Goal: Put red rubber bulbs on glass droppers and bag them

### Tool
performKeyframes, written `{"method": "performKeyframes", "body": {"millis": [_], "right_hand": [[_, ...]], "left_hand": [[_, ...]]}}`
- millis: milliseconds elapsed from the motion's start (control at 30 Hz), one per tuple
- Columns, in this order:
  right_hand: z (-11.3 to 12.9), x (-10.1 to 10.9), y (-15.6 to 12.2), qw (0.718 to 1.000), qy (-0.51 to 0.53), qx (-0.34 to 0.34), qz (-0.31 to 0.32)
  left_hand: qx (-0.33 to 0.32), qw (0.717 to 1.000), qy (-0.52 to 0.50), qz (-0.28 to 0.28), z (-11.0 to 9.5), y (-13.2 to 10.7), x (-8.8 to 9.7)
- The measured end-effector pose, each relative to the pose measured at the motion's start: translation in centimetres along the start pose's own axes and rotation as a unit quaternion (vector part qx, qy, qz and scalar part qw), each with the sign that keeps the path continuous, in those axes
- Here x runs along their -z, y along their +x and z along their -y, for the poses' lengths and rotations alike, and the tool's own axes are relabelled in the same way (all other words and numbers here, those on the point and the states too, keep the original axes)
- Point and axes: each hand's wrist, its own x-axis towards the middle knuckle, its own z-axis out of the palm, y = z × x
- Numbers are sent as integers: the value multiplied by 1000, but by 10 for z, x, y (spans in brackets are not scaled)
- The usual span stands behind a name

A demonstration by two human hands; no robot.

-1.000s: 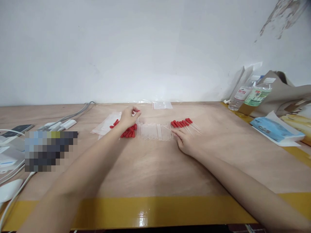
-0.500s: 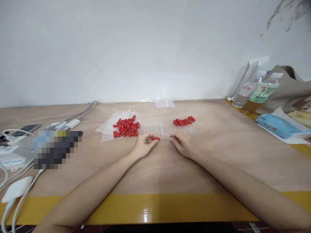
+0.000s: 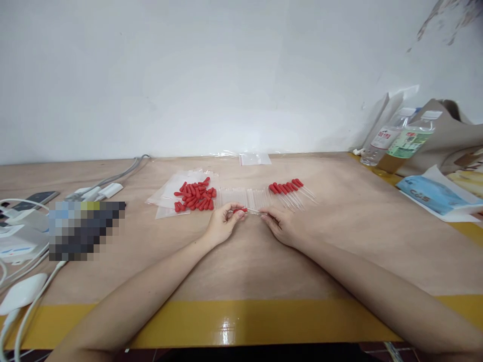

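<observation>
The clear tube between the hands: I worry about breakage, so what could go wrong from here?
The clear tube, pinched by the right hand and lined up with the red bulb in the left hand, might bend or snap if pressed at an angle. The row of loose tubes and the pile of bulbs lie just beyond both hands; a careless move could scatter them.

Being counted: two hands, left hand (image 3: 222, 227) and right hand (image 3: 284, 227); one red cap (image 3: 240, 210) and one clear tube (image 3: 256, 211) being held; roughly eight capped droppers (image 3: 289, 190); two bottles (image 3: 382, 142); heaped loose caps (image 3: 194, 197) not being resolved.
</observation>
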Motion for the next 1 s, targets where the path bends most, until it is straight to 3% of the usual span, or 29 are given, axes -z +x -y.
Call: {"method": "performKeyframes", "body": {"millis": [233,367,533,633,800,1000], "right_hand": [[-3,-2,-1,999,29,2,17],[-11,2,1,997,23,46,58],[-17,8,6,987,-57,129,80],[-14,9,5,979,-129,144,72],[-7,9,1,972,-166,161,44],[-3,9,-1,972,-157,153,90]], "left_hand": [[26,999,12,14,-4,-3,0],[14,999,23,39,-6,-5,0],[-20,994,47,93,-5,-9,2],[-30,992,81,95,-7,-12,2],[-114,966,220,69,-19,-17,3],[-197,937,271,96,-20,-19,5]]}}
